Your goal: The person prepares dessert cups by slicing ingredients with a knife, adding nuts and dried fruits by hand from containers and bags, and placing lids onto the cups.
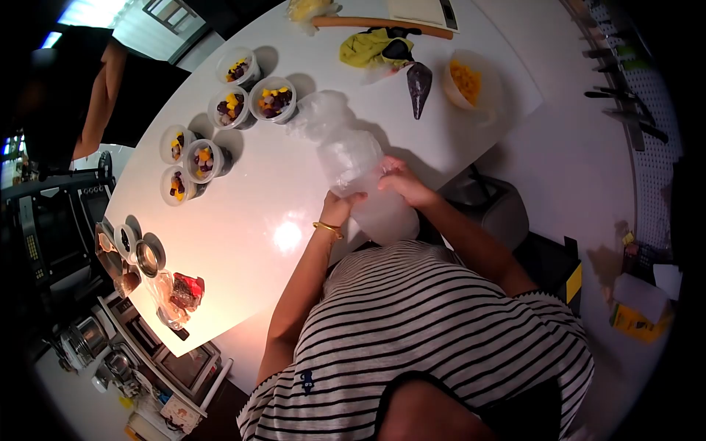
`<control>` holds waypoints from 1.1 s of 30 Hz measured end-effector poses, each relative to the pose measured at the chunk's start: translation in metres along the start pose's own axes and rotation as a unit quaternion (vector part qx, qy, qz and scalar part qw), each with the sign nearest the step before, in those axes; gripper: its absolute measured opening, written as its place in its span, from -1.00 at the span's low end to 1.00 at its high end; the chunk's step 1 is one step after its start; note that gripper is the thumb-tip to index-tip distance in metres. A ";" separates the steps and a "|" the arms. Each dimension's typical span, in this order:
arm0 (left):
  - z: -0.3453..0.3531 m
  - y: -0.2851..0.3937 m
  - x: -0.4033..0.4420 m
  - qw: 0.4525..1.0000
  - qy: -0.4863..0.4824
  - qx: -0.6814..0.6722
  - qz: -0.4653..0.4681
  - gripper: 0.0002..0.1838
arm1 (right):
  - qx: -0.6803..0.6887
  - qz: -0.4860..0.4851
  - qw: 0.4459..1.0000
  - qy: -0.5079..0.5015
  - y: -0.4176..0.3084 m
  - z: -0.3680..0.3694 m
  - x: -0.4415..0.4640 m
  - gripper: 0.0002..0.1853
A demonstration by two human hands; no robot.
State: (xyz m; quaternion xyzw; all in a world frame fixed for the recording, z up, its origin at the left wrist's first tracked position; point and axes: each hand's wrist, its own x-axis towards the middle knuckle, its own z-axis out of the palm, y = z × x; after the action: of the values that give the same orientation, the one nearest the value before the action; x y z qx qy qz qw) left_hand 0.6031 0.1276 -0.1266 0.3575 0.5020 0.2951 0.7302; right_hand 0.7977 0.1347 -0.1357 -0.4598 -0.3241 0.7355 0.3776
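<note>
At the table's near edge, my left hand (343, 208) and my right hand (404, 184) grip a long bundle of translucent plastic (384, 214). It is rounded like stacked tubs or lids; which one I cannot tell. My left hand closes on its left side with the thumb pointing across. My right hand pinches its right side, fingers bent. The bundle's near end lies close to my striped shirt, and its far end (348, 156) rests over the table. Crumpled clear plastic (321, 117) lies just beyond it.
Several tubs with colourful pieces, one of them a tub (273, 100), stand on the left of the white table (257, 169). Farther off are a dark piping bag (419, 90), a bowl of yellow cubes (465, 82) and a rolling pin (382, 26). Another person's arm (101, 103) shows far left.
</note>
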 end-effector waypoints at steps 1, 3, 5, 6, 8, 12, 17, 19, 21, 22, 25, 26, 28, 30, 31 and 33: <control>-0.001 -0.002 0.004 1.000 -0.012 -0.014 -0.016 -0.57 | -0.020 -0.011 1.000 0.009 -0.001 -0.001 0.000 -0.52; -0.004 0.003 0.011 1.000 -0.007 0.020 -0.014 -0.64 | -0.038 -0.025 0.999 0.019 -0.010 0.004 0.000 -0.53; 0.002 0.004 0.014 0.999 -0.005 0.051 -0.014 -0.70 | 0.061 0.052 0.997 0.020 -0.023 0.013 0.000 -0.70; 0.009 0.005 0.014 0.998 0.016 0.054 0.031 -0.75 | 0.062 0.049 0.997 0.021 -0.046 0.025 -0.007 -0.70; 0.018 0.013 0.012 0.995 0.034 0.060 0.076 -0.79 | -0.058 0.085 0.994 0.033 -0.082 0.045 -0.019 -0.63; 0.030 0.024 0.015 0.972 0.120 0.142 0.143 -0.84 | -0.054 0.101 0.993 0.022 -0.046 0.015 0.008 -0.62; 0.021 0.030 0.028 0.973 0.083 -0.049 0.212 -0.95 | -0.014 -0.072 0.997 0.022 -0.026 0.008 0.007 -0.82; 0.028 0.057 0.014 0.922 0.089 0.163 0.341 -0.93 | 0.139 -0.040 0.989 -0.018 -0.045 0.013 0.003 -0.79; 0.045 0.082 -0.001 0.866 0.046 0.251 0.429 -0.93 | 0.289 -0.011 0.955 -0.062 -0.056 0.013 0.010 -0.77; 0.051 0.085 -0.008 0.796 0.004 0.332 0.506 -0.92 | 0.272 0.028 0.961 -0.031 -0.058 0.012 0.013 -0.75; 0.045 0.070 -0.018 0.813 -0.106 0.420 0.390 -0.87 | 0.234 0.032 0.971 0.032 -0.056 0.015 0.021 -0.76; 0.046 0.066 -0.018 0.851 -0.020 0.337 0.403 -0.84 | 0.213 -0.008 0.975 0.063 -0.055 0.017 0.025 -0.77; 0.037 0.064 -0.023 0.841 0.120 0.318 0.422 -0.64 | 0.190 -0.052 0.976 0.093 -0.058 0.014 0.029 -0.77; 0.017 0.054 -0.025 0.870 0.063 0.331 0.361 -0.30 | 0.077 -0.008 0.994 0.072 -0.062 0.004 0.022 -0.64; 0.011 0.047 -0.029 0.889 0.022 0.328 0.319 -0.18 | 0.077 -0.006 0.994 0.071 -0.064 0.002 0.017 -0.64; 0.010 0.036 -0.041 0.900 -0.024 0.343 0.269 -0.12 | 0.180 -0.022 0.983 0.015 -0.071 0.003 -0.003 -0.70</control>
State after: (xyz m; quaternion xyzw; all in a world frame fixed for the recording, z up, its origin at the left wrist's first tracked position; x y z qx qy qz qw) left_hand 0.5967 0.1139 -0.0735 0.7139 0.4396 0.2812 0.4669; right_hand 0.8139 0.1674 -0.0744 -0.3887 -0.1909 0.7661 0.4750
